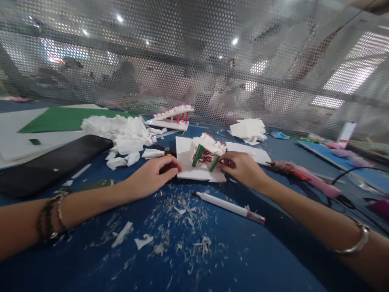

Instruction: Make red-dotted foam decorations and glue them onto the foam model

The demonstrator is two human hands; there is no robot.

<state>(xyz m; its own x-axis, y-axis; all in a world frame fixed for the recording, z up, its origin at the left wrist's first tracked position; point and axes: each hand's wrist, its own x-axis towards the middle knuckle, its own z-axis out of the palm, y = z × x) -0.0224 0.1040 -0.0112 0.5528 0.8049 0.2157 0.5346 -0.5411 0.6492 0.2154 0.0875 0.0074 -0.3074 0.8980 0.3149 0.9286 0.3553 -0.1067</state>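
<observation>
A small craft model [209, 142] stands in front of me. It has a white base board [184, 152], green posts [198, 155] and a ruffled white top with dark red marks. My left hand [158, 172] is closed, thumb and fingertips at the base's left edge. On the other side my right hand [244, 167] is closed too, its fingertips by the right green post; what lies between them is partly hidden. A white marker pen [231, 205] with a dark red end lies nearer to me, beside scattered white shavings [179, 219].
A black phone-like slab [57, 164] and crumpled white paper [121, 132] lie left. Behind stands a similar model with red posts [173, 115]. White scraps [248, 130] and a pink glue gun [313, 178] with its cord are right. A perforated metal screen [194, 61] closes off the back.
</observation>
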